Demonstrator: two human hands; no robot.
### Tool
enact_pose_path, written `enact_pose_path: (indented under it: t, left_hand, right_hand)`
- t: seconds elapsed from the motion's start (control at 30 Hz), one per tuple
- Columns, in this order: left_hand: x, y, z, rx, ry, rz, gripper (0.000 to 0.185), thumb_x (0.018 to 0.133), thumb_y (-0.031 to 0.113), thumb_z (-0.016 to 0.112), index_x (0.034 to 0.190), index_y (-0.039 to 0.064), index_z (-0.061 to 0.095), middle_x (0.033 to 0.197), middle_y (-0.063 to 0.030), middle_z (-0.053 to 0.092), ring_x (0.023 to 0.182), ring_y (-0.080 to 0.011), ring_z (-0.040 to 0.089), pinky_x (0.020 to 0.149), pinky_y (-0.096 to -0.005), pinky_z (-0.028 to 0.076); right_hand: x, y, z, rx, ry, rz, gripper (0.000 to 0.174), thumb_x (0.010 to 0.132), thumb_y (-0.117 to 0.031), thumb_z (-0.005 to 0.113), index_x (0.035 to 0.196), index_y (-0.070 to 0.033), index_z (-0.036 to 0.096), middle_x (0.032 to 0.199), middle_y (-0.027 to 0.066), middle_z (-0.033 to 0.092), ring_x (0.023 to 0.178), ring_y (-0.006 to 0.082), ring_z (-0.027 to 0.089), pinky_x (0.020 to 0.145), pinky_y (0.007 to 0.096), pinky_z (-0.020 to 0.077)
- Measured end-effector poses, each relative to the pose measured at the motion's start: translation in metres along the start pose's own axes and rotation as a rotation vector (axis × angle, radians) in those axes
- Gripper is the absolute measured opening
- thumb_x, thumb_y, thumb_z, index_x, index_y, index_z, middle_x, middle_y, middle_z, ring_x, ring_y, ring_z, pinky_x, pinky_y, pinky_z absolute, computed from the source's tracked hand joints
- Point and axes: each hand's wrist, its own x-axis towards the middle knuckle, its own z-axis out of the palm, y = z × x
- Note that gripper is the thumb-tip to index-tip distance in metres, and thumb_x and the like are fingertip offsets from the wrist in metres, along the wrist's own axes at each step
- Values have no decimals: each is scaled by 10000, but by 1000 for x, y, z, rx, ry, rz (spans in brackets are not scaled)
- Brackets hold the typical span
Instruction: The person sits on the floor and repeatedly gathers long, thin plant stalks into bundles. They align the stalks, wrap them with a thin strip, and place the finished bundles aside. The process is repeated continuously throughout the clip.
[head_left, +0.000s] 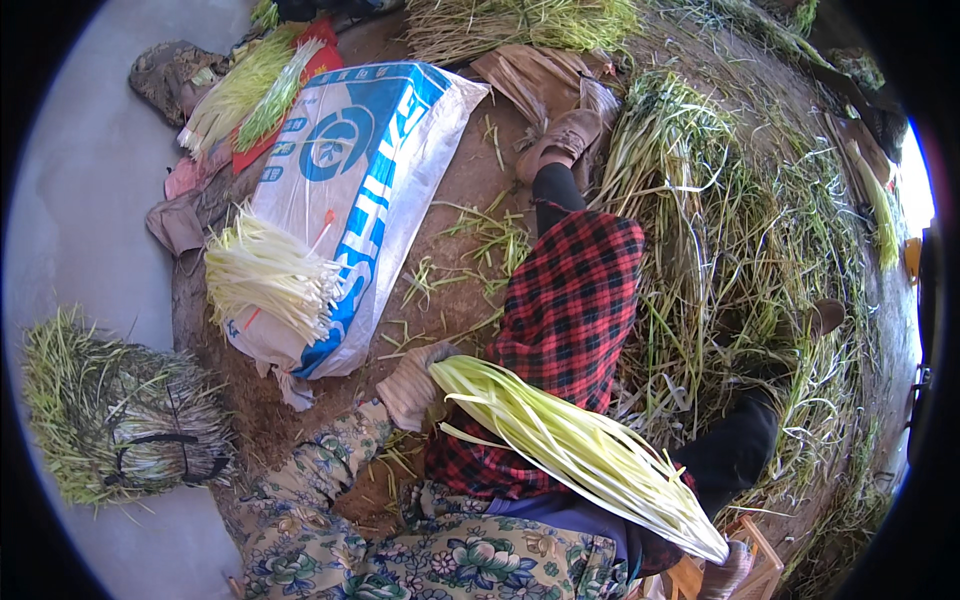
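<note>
A loose bunch of long yellow-green leafy stalks (562, 435) lies diagonally across my lap, over a red and black checked cloth (574, 300). My left hand (411, 384), in a pale knitted glove, holds its leafy end. At the white stalk end, my right hand (726, 574) grips the bunch near the bottom edge of the picture; it is gloved too. A tied bundle of similar pale stalks (277, 277) rests on the near end of a blue and white woven sack (330, 210), up and to the left of my left hand.
Tangled leaves and stalks (720, 247) cover the ground on the right. A bound bale (127, 412) stands at the far left. More stalks (525, 26) lie at the top. Beneath my right hand is part of a wooden frame (759, 559). My shoe (570, 135) is beyond the cloth.
</note>
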Motion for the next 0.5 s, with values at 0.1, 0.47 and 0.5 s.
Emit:
enact_pose_path:
  t: [0.1, 0.47, 0.5]
  left_hand:
    - [-5, 2, 9, -34, 33, 11, 202, 884, 31, 478, 1054, 60, 585, 715, 52, 557, 510, -20, 477, 436, -180, 350]
    - [-15, 18, 33, -64, 115, 40, 185, 876, 48, 495, 1035, 55, 591, 750, 5, 595, 590, -86, 538, 513, -227, 406]
    - [-16, 19, 34, -66, 124, 41, 184, 876, 49, 497, 1033, 55, 592, 753, 1, 599, 597, -92, 544, 520, -231, 411]
  right_hand:
    - [0, 1, 5, 8, -3, 2, 184, 726, -171, 663, 905, -130, 676, 753, 61, 646, 686, 252, 620, 675, 364, 487]
    - [0, 3, 13, -55, -34, -53, 207, 721, -157, 659, 928, -144, 665, 824, 63, 654, 734, 257, 629, 666, 357, 491]
    - [2, 1, 13, -50, -51, -36, 202, 721, -155, 658, 923, -143, 664, 828, 62, 654, 733, 257, 628, 664, 357, 490]
